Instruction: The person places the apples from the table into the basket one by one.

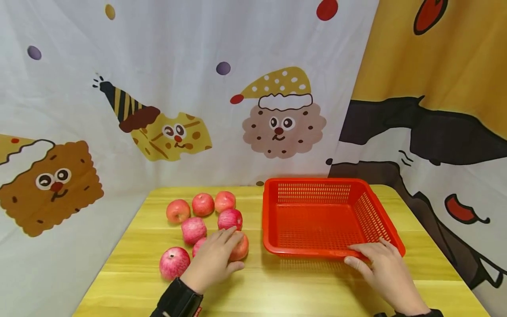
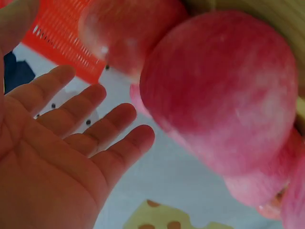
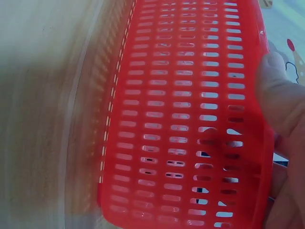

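Note:
My left hand (image 1: pixel 215 257) reaches in over the apples, its fingers extended above a red-yellow apple (image 1: pixel 240 247) at the right of the group. In the left wrist view the palm faces that fruit with straight, spread fingers (image 2: pixel 121 148), and a large pink apple (image 2: pixel 221 90) fills the view beside them. A red plastic basket (image 1: pixel 317 254) with slotted walls stands on the right, with nothing inside. My right hand (image 1: pixel 382 268) grips its near rim toward the right corner. The right wrist view has the thumb (image 3: pixel 276 90) at the rim, with the fingers partly hidden behind the wall.
Several more apples lie on the left of the wood-grain table (image 1: pixel 253 290), among them a striped one (image 1: pixel 174 263) at the near left and another (image 1: pixel 178 211) farther back. A white cartoon-print cloth (image 1: pixel 222 154) hangs behind the table, with an orange-and-black print (image 1: pixel 435 119) at the right.

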